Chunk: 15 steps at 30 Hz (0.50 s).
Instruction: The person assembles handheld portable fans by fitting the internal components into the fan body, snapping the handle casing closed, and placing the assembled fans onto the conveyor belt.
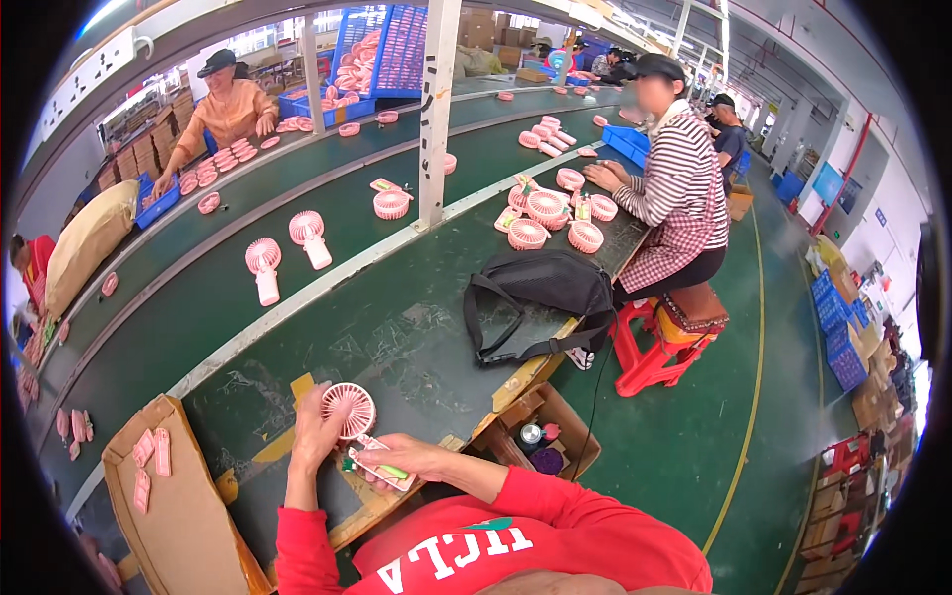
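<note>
At far left, beyond the green conveyor belt [198, 327], a stuffed beige sack [94, 243]. Nearer, at the left end of the workbench [397, 347], a shallow cardboard tray [193, 526], with a few slim pink pieces [163, 451] toward its far end. Across the belt, a worker in an orange top [233, 114] and dark cap, bent over rows of pink parts [238, 151], one hand by a blue bin [159, 201]. On the belt, near its rail, two pink fans with pale handles [309, 226], just beside each other.

Close to the workbench's near edge, right of the tray, clasps a pink fan [349, 410] by its round head with the left hand [315, 436], fingers curled round the rim's left side. Just right of that, pinches a pale handle section [403, 483] in the right hand [421, 456], thumb on top, bright green piece [392, 471] showing beside it. Cannot make out the fingertips beneath, nor tell whether joined to the fan head.

Farther right along the near edge, a black bag [555, 288], one strap over the edge; below, a cardboard box [580, 446] with a can [531, 433] inside. Toward the workbench's far right corner, a cluster of pink fans [548, 206]. Beside that corner, a person in a striped shirt [689, 164], seated on a red stool [645, 357].
</note>
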Available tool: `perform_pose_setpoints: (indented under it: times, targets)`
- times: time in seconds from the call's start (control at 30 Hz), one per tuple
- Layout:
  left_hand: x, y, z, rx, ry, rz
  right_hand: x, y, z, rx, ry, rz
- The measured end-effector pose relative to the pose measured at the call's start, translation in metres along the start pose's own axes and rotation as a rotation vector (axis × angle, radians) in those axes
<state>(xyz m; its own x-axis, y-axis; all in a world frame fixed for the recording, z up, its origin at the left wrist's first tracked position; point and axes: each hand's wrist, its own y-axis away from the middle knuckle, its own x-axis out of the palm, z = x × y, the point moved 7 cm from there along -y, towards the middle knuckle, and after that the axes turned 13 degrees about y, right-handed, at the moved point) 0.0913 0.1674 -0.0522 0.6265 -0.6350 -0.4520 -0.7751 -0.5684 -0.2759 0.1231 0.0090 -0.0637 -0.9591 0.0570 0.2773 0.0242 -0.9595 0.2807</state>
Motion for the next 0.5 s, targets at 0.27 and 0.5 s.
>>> perform_pose_setpoints:
  times: [0.27, 0.5]
  targets:
    - [-0.015, 0.047, -0.043, -0.325, 0.306, 0.187, -0.009, 0.025, 0.003, 0.024, -0.053, 0.007]
    - [-0.023, 0.056, -0.035, -0.508, 0.516, 0.041, -0.026, 0.038, 0.001, 0.068, 0.092, -0.127]
